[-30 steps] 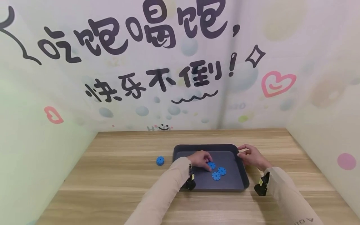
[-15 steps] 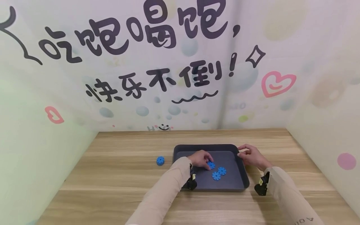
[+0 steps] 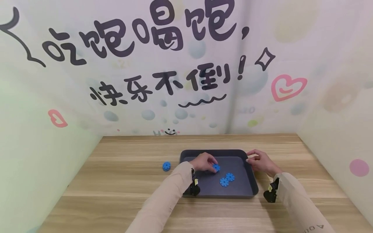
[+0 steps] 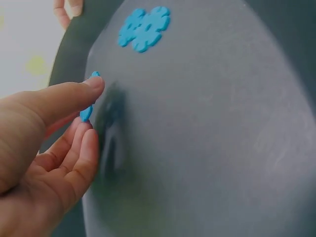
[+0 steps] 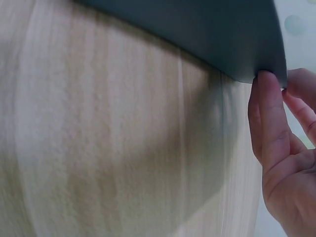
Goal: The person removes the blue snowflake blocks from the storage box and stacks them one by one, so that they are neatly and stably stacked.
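Observation:
My left hand [image 3: 205,161] is over the dark grey tray [image 3: 239,189], pinching a blue notched plastic building disc [image 3: 216,168] between thumb and fingers. In the left wrist view that disc [image 4: 86,113] is seen edge-on, mostly behind the thumb, with a dark shadow on the tray floor beside it. Two more blue discs [image 3: 224,182] lie flat in the tray, side by side, right of the left hand. At the tray's far right corner, my right hand [image 3: 261,162] pinches the rim; the right wrist view shows its fingers [image 5: 274,116] against the outer wall.
Left of the tray, on the wooden table [image 3: 122,181], sits a small stack of blue discs [image 3: 166,166]. Light printed walls enclose the table at the back and both sides. Each forearm carries a black wrist camera [image 3: 271,193].
My left hand has drawn back slightly up and left with the blue disc between its fingers, away from the other two. My right hand stays at the tray corner.

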Demonstrator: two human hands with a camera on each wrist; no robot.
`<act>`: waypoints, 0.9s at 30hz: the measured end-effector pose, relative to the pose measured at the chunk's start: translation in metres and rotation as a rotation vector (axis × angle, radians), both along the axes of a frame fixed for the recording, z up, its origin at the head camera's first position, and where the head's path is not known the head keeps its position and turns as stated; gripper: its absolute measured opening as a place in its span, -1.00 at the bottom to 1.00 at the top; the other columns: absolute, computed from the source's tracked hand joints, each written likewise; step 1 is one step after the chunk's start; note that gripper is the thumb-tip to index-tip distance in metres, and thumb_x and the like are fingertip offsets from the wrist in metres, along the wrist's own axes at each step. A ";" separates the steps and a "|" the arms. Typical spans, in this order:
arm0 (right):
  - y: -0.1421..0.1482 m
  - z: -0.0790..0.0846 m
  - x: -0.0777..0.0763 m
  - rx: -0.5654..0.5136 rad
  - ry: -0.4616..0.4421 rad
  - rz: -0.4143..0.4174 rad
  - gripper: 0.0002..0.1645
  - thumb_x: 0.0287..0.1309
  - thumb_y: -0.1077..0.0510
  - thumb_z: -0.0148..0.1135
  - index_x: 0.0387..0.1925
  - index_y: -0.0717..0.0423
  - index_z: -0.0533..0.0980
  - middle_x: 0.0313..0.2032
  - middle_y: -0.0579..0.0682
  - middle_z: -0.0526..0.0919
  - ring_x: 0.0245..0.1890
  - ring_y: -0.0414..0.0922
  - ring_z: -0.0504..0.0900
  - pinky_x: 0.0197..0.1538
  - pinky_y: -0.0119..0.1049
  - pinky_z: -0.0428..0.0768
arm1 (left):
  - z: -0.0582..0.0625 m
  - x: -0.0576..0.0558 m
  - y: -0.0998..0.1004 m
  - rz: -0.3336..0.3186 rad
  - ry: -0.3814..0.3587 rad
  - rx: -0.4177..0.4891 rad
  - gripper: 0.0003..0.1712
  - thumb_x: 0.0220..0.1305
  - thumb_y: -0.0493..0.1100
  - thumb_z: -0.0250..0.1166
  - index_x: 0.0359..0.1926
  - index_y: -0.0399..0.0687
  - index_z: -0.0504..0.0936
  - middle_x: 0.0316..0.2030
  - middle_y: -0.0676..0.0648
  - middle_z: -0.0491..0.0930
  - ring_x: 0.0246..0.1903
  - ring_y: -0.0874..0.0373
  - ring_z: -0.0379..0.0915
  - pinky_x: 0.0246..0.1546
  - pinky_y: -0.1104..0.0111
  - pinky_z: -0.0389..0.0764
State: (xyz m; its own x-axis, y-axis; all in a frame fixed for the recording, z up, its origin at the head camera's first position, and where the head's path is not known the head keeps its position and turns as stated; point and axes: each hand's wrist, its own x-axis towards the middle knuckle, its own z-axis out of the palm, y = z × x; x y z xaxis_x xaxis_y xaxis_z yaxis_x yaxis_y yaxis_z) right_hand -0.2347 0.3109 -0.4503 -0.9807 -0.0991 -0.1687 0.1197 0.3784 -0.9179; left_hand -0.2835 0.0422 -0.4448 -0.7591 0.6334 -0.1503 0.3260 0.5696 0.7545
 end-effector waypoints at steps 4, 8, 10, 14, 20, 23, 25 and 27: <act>-0.001 0.001 0.000 0.007 0.002 -0.001 -0.55 0.13 0.27 0.09 0.02 0.41 0.23 -0.34 0.13 0.54 -0.40 -0.11 0.54 -0.33 -0.21 0.56 | 0.012 -0.002 -0.009 -0.009 -0.002 0.036 -0.69 -0.15 -0.30 0.42 -0.27 -0.21 0.61 -0.44 0.02 0.55 -0.43 0.31 0.41 -0.38 0.53 0.45; -0.001 0.002 0.001 0.014 0.009 -0.001 -0.56 0.13 0.27 0.09 0.01 0.40 0.24 -0.34 0.13 0.54 -0.39 -0.12 0.53 -0.32 -0.21 0.56 | 0.024 -0.002 -0.020 -0.022 -0.010 0.061 -0.68 -0.13 -0.29 0.41 -0.25 -0.23 0.61 -0.41 -0.01 0.57 -0.41 0.27 0.44 -0.35 0.50 0.47; -0.002 0.002 0.002 0.012 0.008 -0.007 -0.57 0.13 0.28 0.09 0.00 0.39 0.25 -0.35 0.13 0.54 -0.40 -0.12 0.53 -0.32 -0.22 0.56 | 0.028 -0.001 -0.027 -0.028 -0.001 0.064 -0.68 -0.13 -0.29 0.41 -0.24 -0.22 0.61 -0.40 -0.01 0.57 -0.40 0.26 0.46 -0.34 0.49 0.48; -0.002 0.003 0.004 0.002 0.010 0.000 -0.59 0.14 0.29 0.08 0.00 0.40 0.25 -0.34 0.14 0.54 -0.40 -0.11 0.53 -0.33 -0.21 0.56 | 0.032 -0.001 -0.043 -0.033 0.013 0.076 -0.66 -0.12 -0.27 0.40 -0.22 -0.22 0.60 -0.37 -0.02 0.58 -0.38 0.25 0.47 -0.32 0.49 0.49; -0.001 0.003 0.004 0.003 0.020 0.002 -0.59 0.15 0.29 0.07 0.00 0.39 0.25 -0.34 0.14 0.54 -0.39 -0.10 0.53 -0.32 -0.20 0.56 | 0.039 0.001 -0.068 -0.016 0.058 0.117 -0.63 -0.09 -0.25 0.39 -0.18 -0.26 0.58 -0.30 -0.07 0.57 -0.34 0.21 0.49 -0.30 0.47 0.50; 0.000 0.002 0.004 -0.008 0.018 0.004 -0.60 0.14 0.30 0.07 0.00 0.38 0.25 -0.33 0.15 0.55 -0.40 -0.10 0.54 -0.33 -0.21 0.56 | 0.041 0.002 -0.082 0.014 0.059 0.142 -0.63 -0.06 -0.24 0.37 -0.16 -0.24 0.57 -0.26 -0.07 0.56 -0.31 0.19 0.49 -0.29 0.44 0.50; 0.000 0.002 0.004 -0.014 0.016 0.003 -0.60 0.14 0.30 0.07 0.00 0.38 0.25 -0.32 0.17 0.54 -0.39 -0.09 0.54 -0.32 -0.20 0.56 | 0.041 0.002 -0.092 0.037 0.063 0.159 -0.63 -0.05 -0.23 0.37 -0.15 -0.24 0.56 -0.26 -0.07 0.54 -0.29 0.16 0.48 -0.28 0.41 0.50; 0.000 0.001 0.003 -0.009 0.013 0.001 -0.60 0.15 0.28 0.07 0.00 0.37 0.25 -0.31 0.18 0.54 -0.38 -0.09 0.54 -0.31 -0.19 0.56 | 0.040 0.003 -0.100 0.064 0.071 0.173 -0.63 -0.04 -0.22 0.36 -0.15 -0.23 0.56 -0.26 -0.06 0.53 -0.28 0.14 0.47 -0.27 0.40 0.50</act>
State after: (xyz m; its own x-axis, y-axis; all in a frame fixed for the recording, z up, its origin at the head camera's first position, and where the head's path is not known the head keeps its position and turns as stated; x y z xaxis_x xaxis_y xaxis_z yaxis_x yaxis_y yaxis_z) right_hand -0.2312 0.3108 -0.4491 -0.9826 -0.1015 -0.1554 0.1076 0.3706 -0.9225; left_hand -0.2805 -0.0580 -0.4051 -0.8037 0.5949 0.0115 0.3487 0.4552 0.8193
